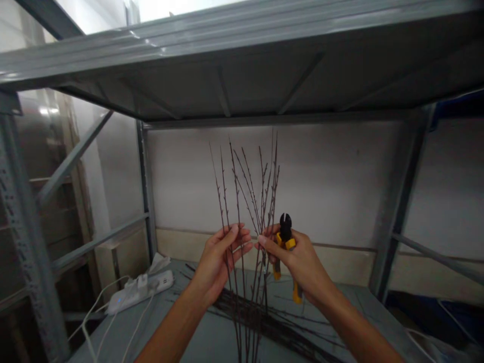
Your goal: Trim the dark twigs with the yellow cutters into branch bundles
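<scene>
Several thin, dark budded twigs point(238, 201) stand nearly upright between my two hands, their tips fanning out against the wall. My left hand point(223, 257) is closed on a few of them, thumb against the stems and the other fingers curved behind. With thumb and fingertips my right hand point(287, 247) pinches the rest of the bunch. Tucked in that same hand is a pair of cutting pliers point(286, 229), black jaws up and yellow-grey handles down. Below my hands a pile of dark twigs point(287, 333) lies across the shelf, partly hidden by the held stems.
A white power strip point(141, 292) with plugs and trailing cables rests at the left of the grey shelf board point(181, 322). Overhead runs the upper shelf's metal beam point(242, 38). Rack posts point(22, 227) stand at the sides, and a pale wall point(321, 186) closes the back.
</scene>
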Demonstrator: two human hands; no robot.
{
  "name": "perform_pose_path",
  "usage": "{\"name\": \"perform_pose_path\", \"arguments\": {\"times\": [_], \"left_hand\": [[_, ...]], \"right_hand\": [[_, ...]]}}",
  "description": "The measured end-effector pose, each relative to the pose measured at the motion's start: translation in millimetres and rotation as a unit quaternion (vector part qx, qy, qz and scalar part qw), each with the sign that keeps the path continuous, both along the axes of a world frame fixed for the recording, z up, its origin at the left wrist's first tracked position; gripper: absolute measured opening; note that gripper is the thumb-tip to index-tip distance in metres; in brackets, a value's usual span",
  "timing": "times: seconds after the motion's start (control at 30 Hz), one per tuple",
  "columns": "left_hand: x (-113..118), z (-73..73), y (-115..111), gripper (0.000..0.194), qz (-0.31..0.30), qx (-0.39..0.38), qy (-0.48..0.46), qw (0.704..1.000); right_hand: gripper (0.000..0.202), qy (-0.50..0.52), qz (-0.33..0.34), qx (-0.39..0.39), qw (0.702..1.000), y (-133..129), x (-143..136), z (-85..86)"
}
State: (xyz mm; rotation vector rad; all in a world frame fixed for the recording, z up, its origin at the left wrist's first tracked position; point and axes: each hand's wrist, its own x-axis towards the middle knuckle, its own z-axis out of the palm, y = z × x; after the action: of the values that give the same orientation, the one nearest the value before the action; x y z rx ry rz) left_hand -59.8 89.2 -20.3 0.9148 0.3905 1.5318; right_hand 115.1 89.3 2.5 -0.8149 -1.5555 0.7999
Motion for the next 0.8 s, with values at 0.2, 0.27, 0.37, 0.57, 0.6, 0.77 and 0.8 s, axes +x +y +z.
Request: {"name": "perform_pose_path", "arguments": {"times": [0.2,0.27,0.37,0.57,0.6,0.77,0.8], "left_hand": [[-7.6,1.6,2.6,0.018,-0.001,0.038,0.027,0.999],[-9.7,0.5,2.4,0.019,0.001,0.039,0.033,0.999],[-11.5,-1.4,2.6,0.018,0.004,0.040,0.036,0.999],[-10.7,-3.5,5.6,0.019,0.003,0.025,0.041,0.999],[-10.3,-3.6,6.5,0.019,0.002,0.024,0.040,0.999],[-7.6,-4.2,12.3,0.022,0.005,0.024,0.036,0.999],[-6.9,-4.5,13.5,0.023,0.005,0.025,0.037,0.999]], "right_hand": [[0.029,0.010,0.009,0.017,1.000,10.1,1.0,7.5],[0.029,0.017,0.007,0.011,1.000,12.6,1.2,7.3],[0.032,0.025,0.006,0.001,1.000,14.9,1.4,5.4],[0.032,0.015,0.004,0.006,1.000,16.5,1.7,5.9],[0.032,0.014,0.003,0.006,1.000,16.8,1.7,6.7],[0.036,0.011,0.007,-0.009,1.000,20.1,1.6,9.8],[0.037,0.012,0.005,-0.012,1.000,21.1,1.5,10.1]]}}
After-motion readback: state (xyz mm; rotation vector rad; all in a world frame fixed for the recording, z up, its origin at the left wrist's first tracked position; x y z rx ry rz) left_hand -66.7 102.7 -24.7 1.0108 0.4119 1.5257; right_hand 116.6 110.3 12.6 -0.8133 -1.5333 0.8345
